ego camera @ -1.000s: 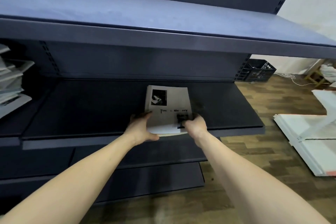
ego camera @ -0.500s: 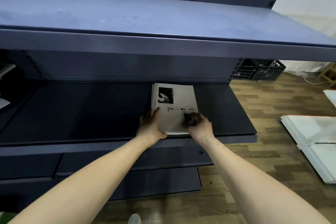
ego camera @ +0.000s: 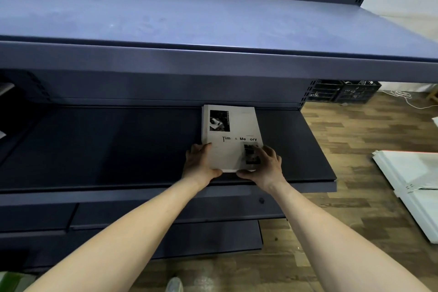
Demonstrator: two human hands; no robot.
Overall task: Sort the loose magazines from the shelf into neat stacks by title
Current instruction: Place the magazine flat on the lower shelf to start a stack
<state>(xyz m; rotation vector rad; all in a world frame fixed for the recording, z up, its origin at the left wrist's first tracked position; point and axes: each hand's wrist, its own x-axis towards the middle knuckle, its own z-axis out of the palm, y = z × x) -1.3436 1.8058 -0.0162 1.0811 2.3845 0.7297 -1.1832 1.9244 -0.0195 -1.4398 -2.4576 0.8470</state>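
A small stack of white magazines (ego camera: pixel 233 125), cover titled "Time & Memory" with a dark photo at its top left, lies flat on the dark middle shelf (ego camera: pixel 118 144), its far edge near the back panel. My left hand (ego camera: pixel 200 162) holds the stack's near left corner, thumb under the front edge and fingers on the left side. My right hand (ego camera: pixel 265 165) holds the near right corner, fingers curled on the cover and thumb at the front edge.
A blue-grey upper shelf (ego camera: pixel 213 21) juts out above the stack. More magazines (ego camera: pixel 4 89) peek in at the far left edge. Right of the unit are a black crate (ego camera: pixel 343 91), wood floor and white panels (ego camera: pixel 412 173). Lower shelves (ego camera: pixel 166 239) sit below.
The stack has slid further back onto the shelf, away from the front edge, with both hands following it. My view has shifted right, so the left pile of magazines is nearly out of sight.
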